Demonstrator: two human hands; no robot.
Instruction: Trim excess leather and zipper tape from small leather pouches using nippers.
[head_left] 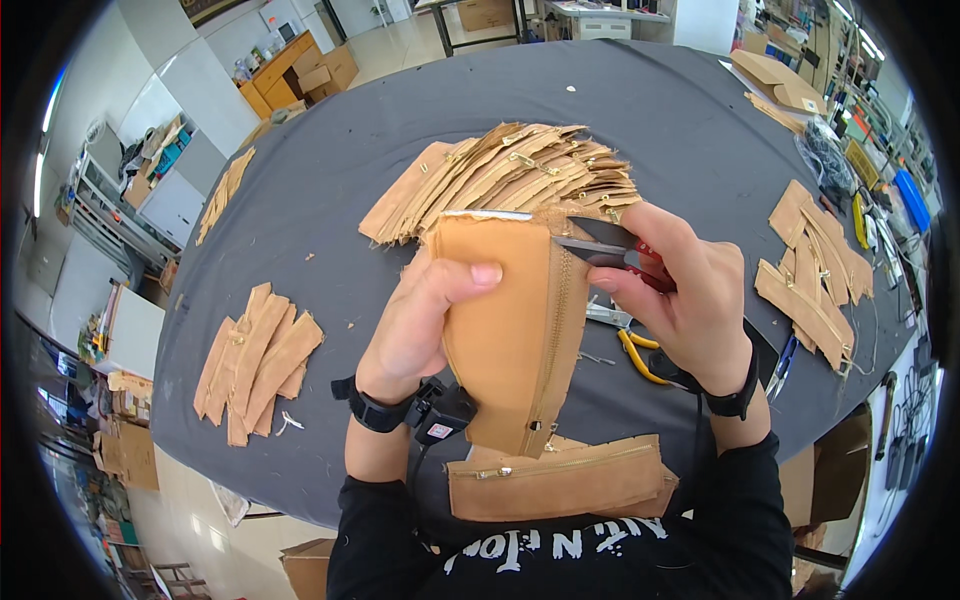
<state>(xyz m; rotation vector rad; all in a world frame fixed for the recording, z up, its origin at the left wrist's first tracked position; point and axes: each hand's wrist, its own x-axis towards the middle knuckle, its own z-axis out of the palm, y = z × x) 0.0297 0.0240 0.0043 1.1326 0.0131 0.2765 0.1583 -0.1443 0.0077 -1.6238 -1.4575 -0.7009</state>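
In the middle of the frame a tan leather pouch with a zipper down its right side is held upright above the dark grey surface. The left hand grips it from the left, the thumb pressed on its front, the other fingers hidden behind it. The right hand has its fingers closed on small thread snips with red handles; the dark blades touch the top right corner of the pouch, near the zipper end.

Just below, at the lower middle, a second tan zipper pouch lies flat at the surface edge. Behind the hands, in the upper middle, a fanned stack of tan pieces with brass parts is spread out. A smaller pile of tan strips lies at the left, and another pile at the right. Yellow-handled pliers are partly covered by the right wrist.

In the upper right a flat brown cardboard box sits at the surface edge. More brown cartons stand on the floor in the upper left, small and hard to make out.
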